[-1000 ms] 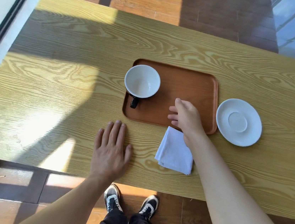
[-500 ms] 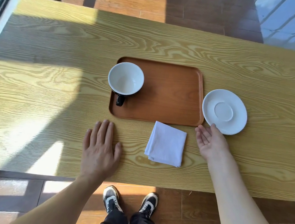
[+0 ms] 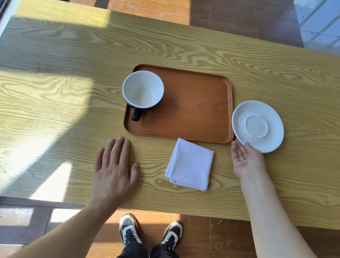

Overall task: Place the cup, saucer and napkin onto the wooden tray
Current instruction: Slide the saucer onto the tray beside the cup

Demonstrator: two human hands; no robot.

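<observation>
A brown wooden tray (image 3: pixel 198 115) lies in the middle of the table. A cup (image 3: pixel 142 92), black outside and white inside, stands on the tray's left part with its handle toward me. A white saucer (image 3: pixel 258 125) rests on the table just right of the tray. A folded white napkin (image 3: pixel 190 166) lies on the table in front of the tray. My right hand (image 3: pixel 246 159) is palm up, fingers slipped under the saucer's near edge. My left hand (image 3: pixel 115 169) lies flat on the table, left of the napkin.
The light wood-grain table (image 3: pixel 62 94) has its near edge just above my shoes. A window frame runs along the far left. Tiled floor surrounds the table.
My right hand left the tray's near edge, swung right and now touches the saucer's near rim with the palm up. The left hand has stayed flat.
</observation>
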